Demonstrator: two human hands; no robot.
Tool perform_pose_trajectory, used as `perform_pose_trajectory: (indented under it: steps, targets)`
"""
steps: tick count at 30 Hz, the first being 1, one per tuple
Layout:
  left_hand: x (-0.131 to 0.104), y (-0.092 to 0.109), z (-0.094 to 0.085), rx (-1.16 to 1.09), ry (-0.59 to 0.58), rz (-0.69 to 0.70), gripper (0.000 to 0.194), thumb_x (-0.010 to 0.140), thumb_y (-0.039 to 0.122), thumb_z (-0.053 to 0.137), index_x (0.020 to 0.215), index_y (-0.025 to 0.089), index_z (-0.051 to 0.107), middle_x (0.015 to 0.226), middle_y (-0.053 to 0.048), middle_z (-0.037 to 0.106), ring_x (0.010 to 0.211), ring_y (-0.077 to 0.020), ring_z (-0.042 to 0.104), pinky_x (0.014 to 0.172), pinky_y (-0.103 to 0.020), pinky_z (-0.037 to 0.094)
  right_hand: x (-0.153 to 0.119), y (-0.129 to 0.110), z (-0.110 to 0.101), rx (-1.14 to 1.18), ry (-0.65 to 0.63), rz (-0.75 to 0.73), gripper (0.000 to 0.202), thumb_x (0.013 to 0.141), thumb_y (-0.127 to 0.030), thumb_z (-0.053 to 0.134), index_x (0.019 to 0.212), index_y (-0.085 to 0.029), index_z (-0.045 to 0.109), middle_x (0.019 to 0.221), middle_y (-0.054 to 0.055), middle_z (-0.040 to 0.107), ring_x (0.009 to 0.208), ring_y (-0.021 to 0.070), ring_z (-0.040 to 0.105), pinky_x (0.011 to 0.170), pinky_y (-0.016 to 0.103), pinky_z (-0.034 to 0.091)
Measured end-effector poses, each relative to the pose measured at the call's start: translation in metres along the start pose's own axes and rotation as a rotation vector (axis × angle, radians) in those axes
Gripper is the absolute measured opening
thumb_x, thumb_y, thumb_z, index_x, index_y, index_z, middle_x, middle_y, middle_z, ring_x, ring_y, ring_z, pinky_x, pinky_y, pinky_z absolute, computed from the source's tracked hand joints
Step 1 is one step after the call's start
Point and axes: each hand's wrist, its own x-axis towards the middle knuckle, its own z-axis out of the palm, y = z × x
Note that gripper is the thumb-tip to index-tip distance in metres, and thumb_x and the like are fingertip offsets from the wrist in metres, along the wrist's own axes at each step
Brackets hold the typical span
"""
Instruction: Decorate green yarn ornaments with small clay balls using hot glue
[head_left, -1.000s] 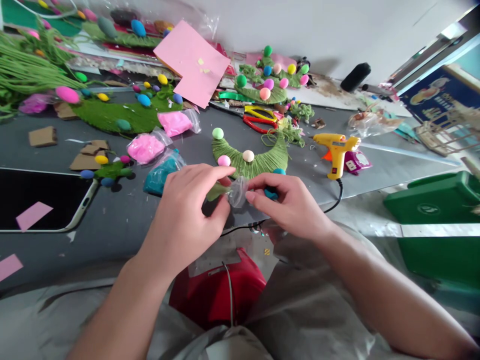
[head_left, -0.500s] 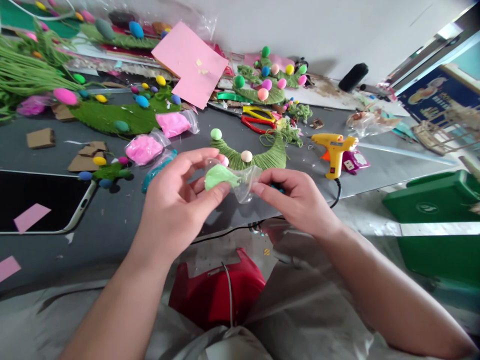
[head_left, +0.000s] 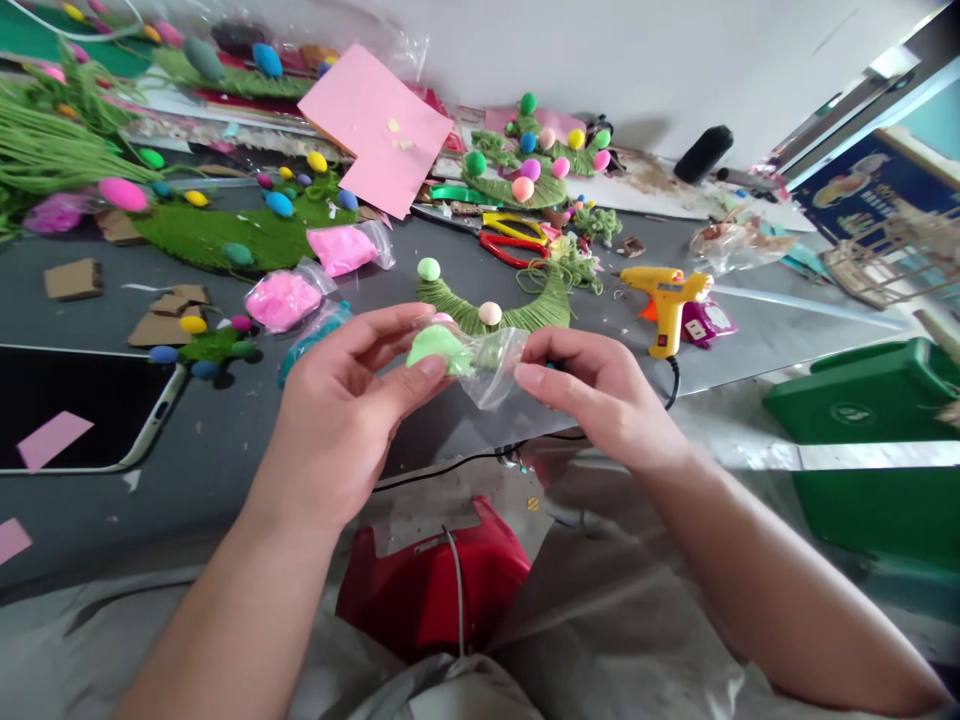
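Note:
Between my two hands, above the table's front edge, is a small clear plastic bag (head_left: 489, 385) with a lump of light green modelling clay (head_left: 439, 348) in it. My left hand (head_left: 349, 400) pinches the clay end between thumb and fingers. The bag's loose end is pinched by my right hand (head_left: 600, 390). Just behind them lies a green yarn-wrapped crescent (head_left: 525, 315), with a pale green ball (head_left: 428, 269) at its left tip and a cream ball (head_left: 490, 314) at its middle. A pink ball there is partly hidden by my left hand.
A yellow glue gun (head_left: 664, 300) stands to the right. Bags of pink clay (head_left: 281, 298), cardboard scraps (head_left: 73, 279) and a phone (head_left: 82, 400) lie left. Pliers (head_left: 514, 248) and ball-decorated green pieces are behind. A red stool (head_left: 435, 590) is below; green bins (head_left: 855, 395) stand right.
The clay lump has tilted and shifted slightly left with my left hand, and more of the crumpled bag shows between my hands. Both hands keep their grip.

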Motion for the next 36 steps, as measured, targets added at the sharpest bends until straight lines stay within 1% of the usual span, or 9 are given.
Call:
perform_pose_trajectory:
  steps: [5,10,14,17,22,24,26,32,36]
  targets:
    - [-0.001,-0.003,-0.001,0.053,0.012,0.029,0.036,0.079,0.023,0.09,0.113,0.027,0.079,0.122,-0.004,0.078,0.126,-0.0276,0.069,0.102,-0.036,0.064,0.0,0.0,0.005,-0.083,0.024,0.008,0.009,0.094,-0.025,0.069,0.094,-0.017,0.074,0.086,0.001,0.069,0.079,0.0148,0.057,0.073,0.028,0.045]
    - [-0.002,-0.004,-0.001,0.087,0.013,0.041,0.036,0.08,0.025,0.09,0.114,0.027,0.079,0.122,-0.004,0.077,0.122,-0.0282,0.071,0.104,-0.039,0.062,0.0,0.0,0.005,-0.078,0.031,0.011,0.014,0.094,-0.031,0.072,0.092,-0.017,0.073,0.083,0.0,0.067,0.075,0.0131,0.054,0.07,0.026,0.044]
    - [-0.004,-0.005,0.001,0.123,-0.006,0.057,0.037,0.081,0.024,0.09,0.116,0.026,0.079,0.124,-0.005,0.077,0.112,-0.0243,0.075,0.1,-0.034,0.063,0.002,0.001,0.007,-0.062,0.003,0.016,0.022,0.097,-0.035,0.069,0.086,-0.016,0.071,0.08,-0.001,0.066,0.075,0.0114,0.054,0.071,0.025,0.044]
    - [-0.004,-0.004,0.002,0.101,-0.011,0.041,0.037,0.08,0.023,0.091,0.115,0.025,0.079,0.122,-0.005,0.078,0.114,-0.0227,0.074,0.096,-0.028,0.064,0.003,0.004,0.008,-0.101,0.008,0.001,0.023,0.098,-0.034,0.068,0.085,-0.016,0.072,0.079,-0.001,0.066,0.075,0.0114,0.054,0.071,0.024,0.045]
    - [-0.003,0.0,0.007,-0.055,-0.014,-0.053,0.034,0.078,0.016,0.091,0.109,0.022,0.08,0.115,-0.004,0.079,0.105,-0.0186,0.075,0.082,-0.021,0.066,0.004,0.008,0.005,-0.248,0.227,-0.046,0.021,0.088,-0.025,0.077,0.072,-0.017,0.066,0.063,-0.005,0.053,0.06,0.0082,0.043,0.057,0.024,0.036]
    - [-0.003,0.001,0.01,-0.11,0.002,-0.084,0.032,0.077,0.014,0.09,0.107,0.02,0.08,0.113,-0.004,0.079,0.099,-0.0162,0.076,0.082,-0.021,0.066,0.003,0.009,0.005,-0.282,0.325,-0.112,0.028,0.084,-0.022,0.08,0.066,-0.018,0.059,0.06,-0.006,0.046,0.057,0.0071,0.038,0.054,0.024,0.032]
    - [-0.003,0.0,0.011,-0.138,0.031,-0.09,0.032,0.077,0.013,0.09,0.106,0.019,0.079,0.111,-0.005,0.08,0.1,-0.0159,0.075,0.084,-0.021,0.066,0.002,0.009,0.006,-0.303,0.378,-0.197,0.033,0.082,-0.022,0.083,0.064,-0.018,0.055,0.061,-0.007,0.046,0.057,0.007,0.038,0.054,0.025,0.033]
    - [-0.003,-0.003,0.011,-0.09,0.032,-0.051,0.032,0.078,0.015,0.089,0.108,0.021,0.079,0.114,-0.005,0.078,0.106,-0.0182,0.074,0.086,-0.023,0.066,0.001,0.012,0.012,-0.286,0.334,-0.4,0.003,0.088,-0.019,0.082,0.09,-0.018,0.08,0.069,-0.004,0.054,0.063,0.0084,0.049,0.062,0.026,0.041]
    - [-0.004,-0.005,0.011,-0.074,-0.003,-0.053,0.035,0.079,0.017,0.088,0.111,0.022,0.078,0.121,-0.004,0.077,0.112,-0.0209,0.073,0.088,-0.025,0.066,0.003,0.016,0.012,-0.218,0.234,-0.332,0.008,0.092,-0.025,0.079,0.092,-0.02,0.085,0.071,-0.002,0.059,0.065,0.0091,0.054,0.061,0.026,0.043]
